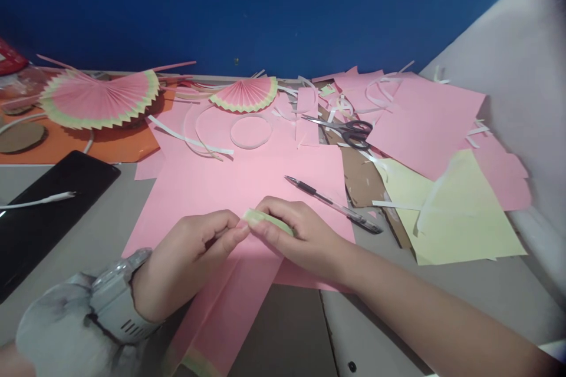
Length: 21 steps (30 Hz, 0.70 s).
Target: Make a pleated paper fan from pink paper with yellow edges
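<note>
Between my hands is a pink paper strip [239, 294] with pale green ends, its lower end hanging toward me over the table edge. My left hand [188, 253] pinches the strip near its far end, thumb against fingers. Right beside it, my right hand [296, 232] is closed on the folded pale green end of the same strip. A lengthwise crease shows along the pink part. Under both hands lies a large pink sheet [260, 171]. A pen [331, 203] rests on that sheet, just beyond my right hand.
Two pleated paper fans [101, 97] in pink and green stand at the back. Scissors [349, 129] lie among paper scraps. At right are a pink sheet [428, 123] and a pale green sheet [469, 212]. A black phone [48, 218] with a white cable lies left.
</note>
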### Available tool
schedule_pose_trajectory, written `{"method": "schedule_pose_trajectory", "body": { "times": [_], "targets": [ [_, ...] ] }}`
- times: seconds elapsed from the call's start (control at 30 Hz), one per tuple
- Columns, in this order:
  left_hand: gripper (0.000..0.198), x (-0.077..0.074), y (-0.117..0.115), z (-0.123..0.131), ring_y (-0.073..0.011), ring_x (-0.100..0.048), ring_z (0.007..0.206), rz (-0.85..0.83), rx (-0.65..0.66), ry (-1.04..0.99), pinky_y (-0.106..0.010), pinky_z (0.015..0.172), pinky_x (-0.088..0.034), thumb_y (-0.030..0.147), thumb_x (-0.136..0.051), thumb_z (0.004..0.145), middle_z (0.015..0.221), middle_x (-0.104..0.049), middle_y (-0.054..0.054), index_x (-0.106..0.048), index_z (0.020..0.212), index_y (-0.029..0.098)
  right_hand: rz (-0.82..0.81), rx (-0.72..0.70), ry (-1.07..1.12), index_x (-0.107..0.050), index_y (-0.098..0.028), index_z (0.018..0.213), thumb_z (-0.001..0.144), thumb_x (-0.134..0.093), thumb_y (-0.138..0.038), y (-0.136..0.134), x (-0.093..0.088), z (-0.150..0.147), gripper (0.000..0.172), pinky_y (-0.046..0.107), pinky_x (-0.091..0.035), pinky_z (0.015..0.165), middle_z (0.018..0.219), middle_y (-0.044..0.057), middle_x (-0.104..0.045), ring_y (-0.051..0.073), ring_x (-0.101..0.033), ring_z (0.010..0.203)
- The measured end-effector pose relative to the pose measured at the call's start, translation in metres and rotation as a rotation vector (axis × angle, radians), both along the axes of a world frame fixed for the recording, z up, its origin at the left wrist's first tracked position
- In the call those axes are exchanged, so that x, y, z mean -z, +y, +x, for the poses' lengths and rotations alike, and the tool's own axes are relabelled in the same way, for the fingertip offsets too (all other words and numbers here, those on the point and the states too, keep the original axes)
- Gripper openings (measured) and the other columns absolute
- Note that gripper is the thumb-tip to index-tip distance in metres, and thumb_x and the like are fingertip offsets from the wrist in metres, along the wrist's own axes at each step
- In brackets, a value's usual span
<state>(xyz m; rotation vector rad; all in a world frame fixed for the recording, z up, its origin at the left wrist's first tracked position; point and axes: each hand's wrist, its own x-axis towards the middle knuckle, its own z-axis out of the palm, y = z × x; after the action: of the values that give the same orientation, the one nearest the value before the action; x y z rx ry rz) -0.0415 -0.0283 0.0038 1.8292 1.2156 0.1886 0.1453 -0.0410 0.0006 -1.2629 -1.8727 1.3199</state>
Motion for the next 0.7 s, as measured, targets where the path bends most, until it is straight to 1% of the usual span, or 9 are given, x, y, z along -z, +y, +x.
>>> {"method": "schedule_pose_trajectory", "body": {
  "times": [0.07,0.13,0.23,0.33,0.4,0.57,0.7],
  "targets": [
    [0.036,0.001,0.0,-0.001,-0.0111,-0.035,0.058,-0.024,0.017,-0.015,-0.022,0.053,-0.029,0.046,-0.036,0.089,0.061,-0.038,0.004,-0.044,0.066,0.019,0.02,0.035,0.031,-0.047,-0.019,0.072,0.092,-0.043,-0.034,-0.001,0.001,0.001,0.025,0.022,-0.031,0.059,0.067,-0.004,-0.043,0.01,-0.042,0.063],
    [0.034,0.002,0.001,-0.002,-0.0103,-0.032,0.057,-0.045,0.033,-0.016,-0.022,0.052,-0.027,0.044,-0.04,0.088,0.06,-0.033,0.005,-0.04,0.064,0.02,0.045,0.106,0.051,-0.045,-0.019,0.067,0.092,-0.044,-0.035,-0.001,0.002,0.002,0.029,0.022,-0.031,0.057,0.064,-0.004,-0.039,0.009,-0.038,0.061],
    [0.031,0.002,0.003,-0.003,-0.0095,-0.028,0.054,-0.07,0.049,-0.02,-0.021,0.049,-0.025,0.038,-0.044,0.085,0.059,-0.028,0.006,-0.036,0.062,0.02,0.058,0.179,0.085,-0.044,-0.019,0.066,0.091,-0.045,-0.036,0.001,0.003,0.004,0.031,0.021,-0.031,0.057,0.063,-0.004,-0.038,0.009,-0.037,0.06],
    [0.026,0.001,0.004,-0.004,-0.0095,-0.031,0.055,-0.097,0.071,-0.057,-0.021,0.05,-0.027,0.035,-0.045,0.085,0.059,-0.032,0.006,-0.041,0.064,0.02,0.082,0.274,0.124,-0.042,-0.019,0.064,0.091,-0.046,-0.036,0.005,0.001,0.009,0.032,0.022,-0.03,0.055,0.063,-0.004,-0.036,0.009,-0.035,0.059],
    [0.025,0.0,0.004,-0.004,-0.0099,-0.033,0.055,-0.112,0.083,-0.063,-0.021,0.051,-0.029,0.036,-0.044,0.086,0.059,-0.035,0.006,-0.043,0.066,0.02,0.092,0.339,0.145,-0.041,-0.019,0.064,0.091,-0.045,-0.036,0.008,0.0,0.013,0.031,0.023,-0.029,0.054,0.063,-0.004,-0.035,0.01,-0.034,0.058],
    [0.028,-0.001,0.003,-0.005,-0.0111,-0.037,0.057,-0.14,0.052,-0.056,-0.021,0.054,-0.033,0.042,-0.041,0.087,0.06,-0.039,0.005,-0.048,0.071,0.02,0.087,0.359,0.168,-0.044,-0.019,0.066,0.09,-0.046,-0.037,0.01,0.0,0.019,0.03,0.023,-0.029,0.055,0.064,-0.004,-0.036,0.01,-0.035,0.059],
    [0.029,-0.001,0.002,-0.006,-0.0106,-0.035,0.055,-0.169,0.0,-0.074,-0.02,0.051,-0.032,0.044,-0.045,0.085,0.058,-0.036,0.006,-0.046,0.067,0.021,0.078,0.381,0.185,-0.044,-0.019,0.065,0.09,-0.047,-0.037,0.01,0.001,0.019,0.031,0.023,-0.027,0.053,0.063,-0.004,-0.035,0.009,-0.033,0.058]
  ]
}}
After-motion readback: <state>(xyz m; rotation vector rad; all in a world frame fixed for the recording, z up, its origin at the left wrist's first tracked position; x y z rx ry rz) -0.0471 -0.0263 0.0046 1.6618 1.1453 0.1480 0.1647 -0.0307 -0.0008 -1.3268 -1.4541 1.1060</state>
